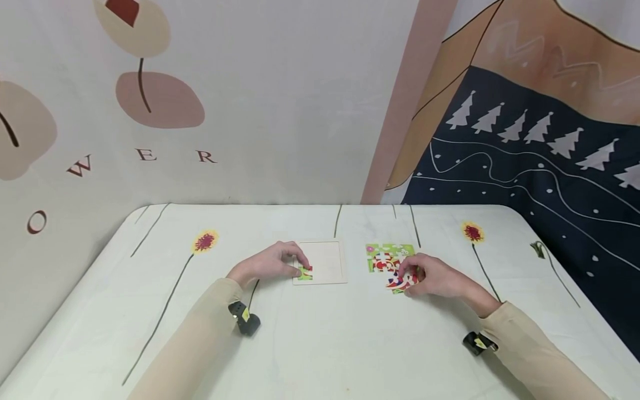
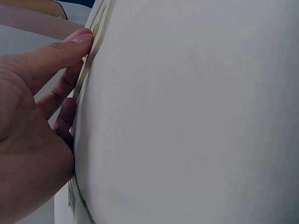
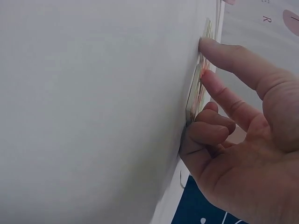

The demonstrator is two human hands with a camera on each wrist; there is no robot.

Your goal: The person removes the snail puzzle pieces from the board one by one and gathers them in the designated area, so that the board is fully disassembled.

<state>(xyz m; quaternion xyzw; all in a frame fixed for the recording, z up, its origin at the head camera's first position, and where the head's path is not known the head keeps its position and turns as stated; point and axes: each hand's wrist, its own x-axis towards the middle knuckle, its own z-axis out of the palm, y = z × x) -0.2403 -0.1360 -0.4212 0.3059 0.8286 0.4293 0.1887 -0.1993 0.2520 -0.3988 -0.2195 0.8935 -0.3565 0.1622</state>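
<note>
A pale square puzzle board [image 1: 327, 261] lies on the table, with a green and red puzzle piece [image 1: 305, 274] at its lower left corner. My left hand [image 1: 272, 261] holds that piece between thumb and index finger; in the left wrist view the thumb [image 2: 77, 44] lies at the board's edge. To the right of the board is a group of colourful puzzle pieces [image 1: 382, 258], green, red and white. My right hand [image 1: 435, 276] pinches a puzzle piece at the group's lower right. The right wrist view shows the thumb [image 3: 224, 53] and index finger [image 3: 226, 95] touching the pieces, with the other fingers curled.
A white cloth with printed flowers [image 1: 205, 241] covers the table. Behind it hangs a pale printed curtain [image 1: 280, 111], and a dark cloth with white trees [image 1: 510, 128] is at the right. Each wrist wears a small black camera [image 1: 245, 319].
</note>
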